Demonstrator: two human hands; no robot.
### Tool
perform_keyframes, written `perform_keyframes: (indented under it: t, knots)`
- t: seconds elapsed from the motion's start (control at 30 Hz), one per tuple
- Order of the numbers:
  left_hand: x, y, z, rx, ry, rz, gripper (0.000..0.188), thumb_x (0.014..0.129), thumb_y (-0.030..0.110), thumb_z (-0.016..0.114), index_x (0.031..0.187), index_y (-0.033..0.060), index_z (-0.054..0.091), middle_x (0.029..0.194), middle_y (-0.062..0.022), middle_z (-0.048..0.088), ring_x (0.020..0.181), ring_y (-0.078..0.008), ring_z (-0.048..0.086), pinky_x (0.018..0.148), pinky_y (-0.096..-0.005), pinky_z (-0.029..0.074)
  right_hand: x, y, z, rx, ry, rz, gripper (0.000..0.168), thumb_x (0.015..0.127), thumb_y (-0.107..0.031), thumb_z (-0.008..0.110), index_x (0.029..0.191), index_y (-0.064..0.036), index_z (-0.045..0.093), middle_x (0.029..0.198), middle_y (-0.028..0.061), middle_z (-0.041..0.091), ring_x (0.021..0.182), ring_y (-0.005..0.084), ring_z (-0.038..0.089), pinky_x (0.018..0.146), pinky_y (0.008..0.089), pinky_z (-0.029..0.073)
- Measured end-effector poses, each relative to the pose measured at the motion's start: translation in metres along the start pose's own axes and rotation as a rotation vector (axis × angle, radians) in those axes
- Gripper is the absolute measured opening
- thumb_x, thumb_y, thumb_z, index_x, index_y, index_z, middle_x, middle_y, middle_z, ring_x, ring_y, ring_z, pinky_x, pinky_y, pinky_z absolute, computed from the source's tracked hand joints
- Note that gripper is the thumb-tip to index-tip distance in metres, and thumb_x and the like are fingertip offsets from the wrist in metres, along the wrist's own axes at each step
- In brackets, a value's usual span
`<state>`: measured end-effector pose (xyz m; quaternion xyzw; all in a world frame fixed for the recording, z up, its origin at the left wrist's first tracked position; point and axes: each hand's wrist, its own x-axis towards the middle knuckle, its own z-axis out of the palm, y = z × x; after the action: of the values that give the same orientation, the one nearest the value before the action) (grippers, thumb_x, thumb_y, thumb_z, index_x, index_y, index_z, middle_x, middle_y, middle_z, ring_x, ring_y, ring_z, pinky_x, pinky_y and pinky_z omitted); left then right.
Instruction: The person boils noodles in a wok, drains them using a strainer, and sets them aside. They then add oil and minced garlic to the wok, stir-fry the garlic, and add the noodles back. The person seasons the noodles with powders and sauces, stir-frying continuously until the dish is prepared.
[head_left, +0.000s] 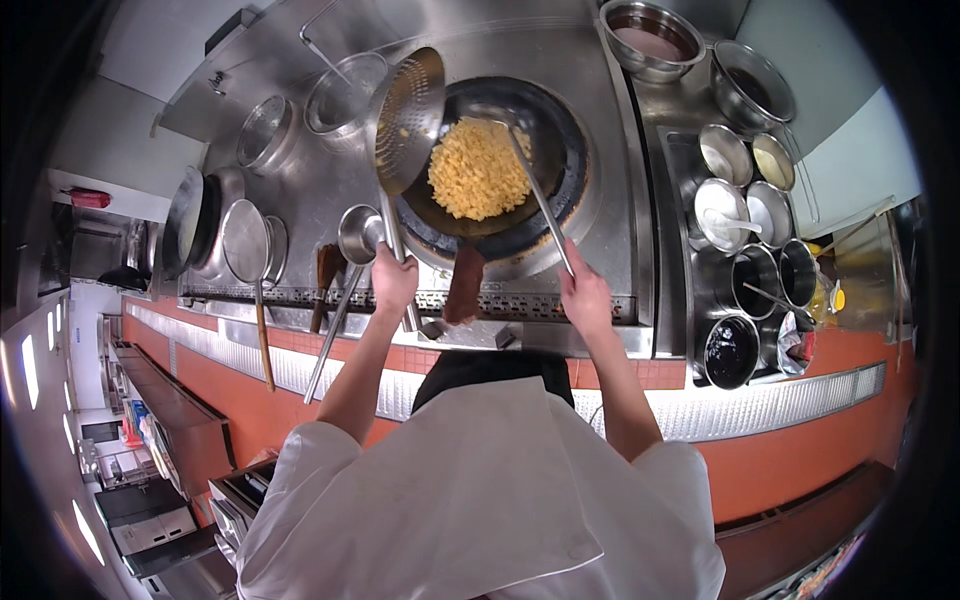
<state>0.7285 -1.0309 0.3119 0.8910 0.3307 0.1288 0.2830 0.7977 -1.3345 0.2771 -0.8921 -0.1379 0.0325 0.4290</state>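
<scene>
My left hand (394, 282) grips the metal handle of a perforated wok strainer (411, 120), which is raised on edge at the left rim of a black wok (564, 150). My right hand (586, 292) holds the long handle of a metal wok ladle (541, 199); its head is at the upper part of a heap of yellow, crumbly food (480, 171), maybe fried rice, in the wok. A reddish-brown cover (465, 286) wraps the wok's handle, which points towards me between my hands.
Left of the wok are a small ladle (361, 234), a brush (326, 277), a wooden-handled sieve (246, 241) and metal pots (264, 133). On the right stand seasoning containers (726, 206), a black pot of dark liquid (731, 352) and steel bowls (652, 45).
</scene>
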Motion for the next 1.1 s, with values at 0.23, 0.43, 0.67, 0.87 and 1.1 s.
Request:
perform_keyframes:
  t: [0.23,0.43,0.67,0.87,1.1]
  knots:
    - [0.018,-0.006,0.026,0.005,-0.036,-0.056,0.027,0.071,0.008,0.060,0.091,-0.0033,0.046,0.078,-0.0269,0.060,0.079,-0.0455,0.060,0.072,-0.0489,0.047,0.020,0.007,-0.011,-0.091,-0.088,0.071,0.053,0.085,-0.016,0.055,0.136,-0.020,0.043,0.088,0.0219,0.064,0.083,0.0405,0.061,0.076,0.0492,0.050]
    - [-0.001,0.000,0.034,-0.084,-0.088,-0.078,0.025,0.071,0.007,0.061,0.089,-0.0036,0.047,0.078,-0.0244,0.061,0.079,-0.0427,0.061,0.071,-0.0459,0.048,0.029,0.004,0.009,-0.072,-0.104,0.079,0.053,0.084,-0.015,0.055,0.136,-0.019,0.043,0.092,0.0218,0.064,0.085,0.0408,0.061,0.079,0.0490,0.048]
    - [-0.003,0.004,0.025,-0.204,-0.137,-0.179,0.022,0.072,0.006,0.058,0.088,-0.0048,0.047,0.075,-0.0257,0.061,0.076,-0.0424,0.062,0.069,-0.0451,0.049,0.012,-0.019,-0.014,-0.237,-0.050,-0.084,0.056,0.083,-0.013,0.059,0.136,-0.025,0.044,0.088,0.0167,0.064,0.073,0.0371,0.063,0.067,0.0466,0.053]
    - [-0.002,0.006,0.029,-0.247,-0.123,-0.163,0.025,0.074,0.007,0.059,0.092,-0.0049,0.047,0.069,-0.0215,0.060,0.064,-0.0335,0.064,0.061,-0.0404,0.050,0.013,-0.010,-0.043,-0.618,-0.136,-0.178,0.057,0.080,-0.012,0.059,0.134,-0.025,0.047,0.083,0.0134,0.064,0.063,0.0280,0.066,0.059,0.0419,0.055]
    - [-0.007,0.021,0.031,-0.507,-0.173,-0.208,0.019,0.075,0.003,0.058,0.089,-0.0041,0.046,0.060,-0.0102,0.056,0.044,-0.0181,0.057,0.040,-0.0315,0.045,0.018,-0.033,-0.033,-0.514,-0.041,-0.256,0.054,0.079,-0.011,0.060,0.130,-0.024,0.051,0.084,0.0101,0.063,0.064,0.0308,0.064,0.059,0.0417,0.053]
